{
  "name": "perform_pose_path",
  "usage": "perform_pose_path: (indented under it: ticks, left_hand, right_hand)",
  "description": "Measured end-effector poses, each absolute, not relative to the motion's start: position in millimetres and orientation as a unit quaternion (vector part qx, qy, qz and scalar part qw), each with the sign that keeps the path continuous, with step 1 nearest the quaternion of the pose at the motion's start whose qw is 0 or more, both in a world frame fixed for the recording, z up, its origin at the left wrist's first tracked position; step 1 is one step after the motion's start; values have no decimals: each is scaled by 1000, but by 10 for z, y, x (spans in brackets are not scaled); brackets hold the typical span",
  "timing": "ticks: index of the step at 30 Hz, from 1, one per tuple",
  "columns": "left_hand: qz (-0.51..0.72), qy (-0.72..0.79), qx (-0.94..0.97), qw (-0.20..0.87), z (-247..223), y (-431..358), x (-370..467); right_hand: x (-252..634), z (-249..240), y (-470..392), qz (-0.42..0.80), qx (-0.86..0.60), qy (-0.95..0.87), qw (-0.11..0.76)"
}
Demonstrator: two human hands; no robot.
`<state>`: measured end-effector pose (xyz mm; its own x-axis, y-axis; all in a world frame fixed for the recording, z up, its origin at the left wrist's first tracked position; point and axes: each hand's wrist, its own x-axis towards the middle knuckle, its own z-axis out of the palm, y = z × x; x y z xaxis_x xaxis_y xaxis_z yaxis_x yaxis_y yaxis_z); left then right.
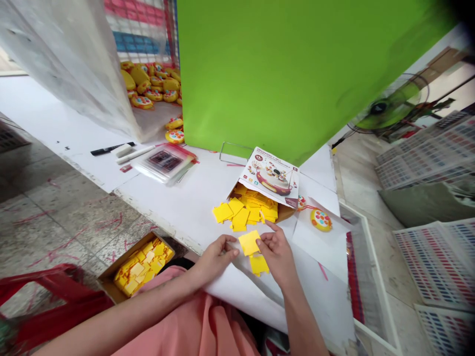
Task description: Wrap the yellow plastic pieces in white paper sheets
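Note:
Between thumb and fingers of my right hand (277, 249) is a thin, flat yellow plastic piece (249, 243), gripped at its right edge. Just left of that piece is my left hand (218, 254), fingers loosely bent and the thumb a little apart from them; nothing shows in it. A second yellow piece (259, 265) lies on the white table below the held one. Beyond my hands, a heap of similar yellow pieces (240, 218) spills from the open end of a printed toy box (272, 177) lying on its side.
A carton (107, 280) of yellow pieces stands at lower left, beside a red stool (48, 296). Plastic sleeves (166, 163) and a black marker (111, 149) lie on the table (174, 205). A green panel (282, 74) rises behind. Yellow toys (320, 219) lie right.

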<state>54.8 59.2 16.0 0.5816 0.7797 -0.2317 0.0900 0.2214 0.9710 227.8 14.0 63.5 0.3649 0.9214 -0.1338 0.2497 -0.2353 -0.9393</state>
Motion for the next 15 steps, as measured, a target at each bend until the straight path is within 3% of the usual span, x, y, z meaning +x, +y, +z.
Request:
perform_pose_path:
  ticks: [8, 15]
  left_hand:
    - [190, 279, 404, 850, 209, 588, 637]
    - [210, 298, 362, 858, 201, 563, 682]
  right_hand:
    - [2107, 745, -52, 436, -672, -372, 470]
    - [2226, 712, -62, 357, -727, -444, 383]
